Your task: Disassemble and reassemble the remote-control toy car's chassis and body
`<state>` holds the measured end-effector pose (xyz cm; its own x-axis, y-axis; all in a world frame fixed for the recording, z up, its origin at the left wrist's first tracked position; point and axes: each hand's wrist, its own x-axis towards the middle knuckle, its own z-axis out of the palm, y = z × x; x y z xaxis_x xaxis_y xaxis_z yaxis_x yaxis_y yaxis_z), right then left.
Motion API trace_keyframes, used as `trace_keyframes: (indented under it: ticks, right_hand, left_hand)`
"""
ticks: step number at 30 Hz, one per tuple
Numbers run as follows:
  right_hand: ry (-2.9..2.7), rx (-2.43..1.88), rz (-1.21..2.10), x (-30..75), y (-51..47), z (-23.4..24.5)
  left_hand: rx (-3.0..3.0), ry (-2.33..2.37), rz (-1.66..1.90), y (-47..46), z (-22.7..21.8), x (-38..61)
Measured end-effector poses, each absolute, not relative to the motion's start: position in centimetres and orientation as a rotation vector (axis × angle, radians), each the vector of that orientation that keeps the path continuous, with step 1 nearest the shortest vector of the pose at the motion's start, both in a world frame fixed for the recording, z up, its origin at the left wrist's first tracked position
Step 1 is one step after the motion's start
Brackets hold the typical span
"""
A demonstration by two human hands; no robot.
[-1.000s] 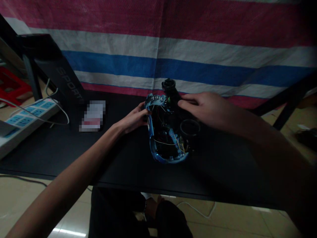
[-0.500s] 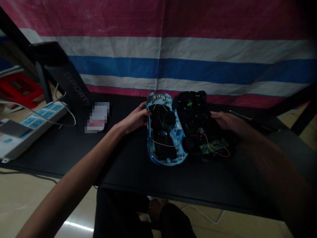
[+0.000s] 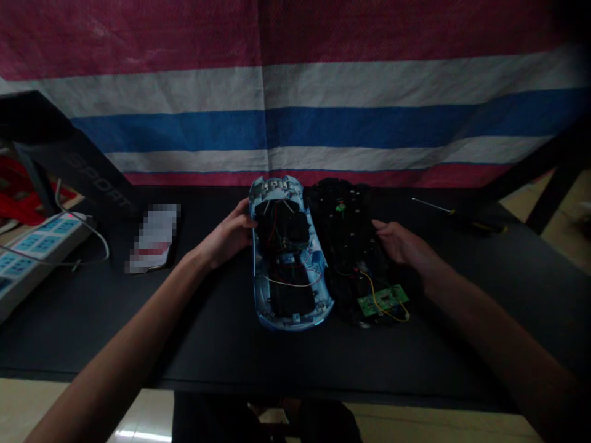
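left hand fingers curled on blue car shell left edge | right hand spread, touching black chassis right side

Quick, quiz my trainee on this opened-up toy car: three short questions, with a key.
1. True or false: the blue car shell lies inside-up beside the black chassis.
2. The right hand touches: A the shell, B the chassis, C neither.
3. Fill in: the green circuit board sits at the end of the chassis ___ the person (nearest / farthest from).
Key: 1 true; 2 B; 3 nearest.
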<state>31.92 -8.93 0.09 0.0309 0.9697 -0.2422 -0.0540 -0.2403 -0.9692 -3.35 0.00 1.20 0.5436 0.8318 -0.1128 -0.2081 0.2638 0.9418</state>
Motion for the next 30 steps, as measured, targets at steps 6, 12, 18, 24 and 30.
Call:
trace_keyframes:
  ticks: [6,12,18,24,30]
  right_hand:
    - [-0.894,-1.393,1.359,32.0,-9.3,-0.7]
    - [-0.846,-1.353,1.449,31.9,-9.5,-0.6]
    - [-0.815,-1.358,1.414,31.7,-9.7,-0.7]
    - [-0.806,-1.347,1.418,31.8,-9.8,-0.9]
    - [-0.794,-1.326,1.436,32.1,-9.4,-1.2]
  left_hand:
    - [1.083,0.689,0.776,0.0,1.2,-3.6]
    - [1.028,0.708,0.786,-0.1,1.4,-3.5]
    - [1.031,0.709,0.773,-0.3,1.5,-3.5]
    - [1.037,0.696,0.780,-0.5,1.7,-3.3]
    - [1.077,0.644,0.771,-0.3,1.4,-3.3]
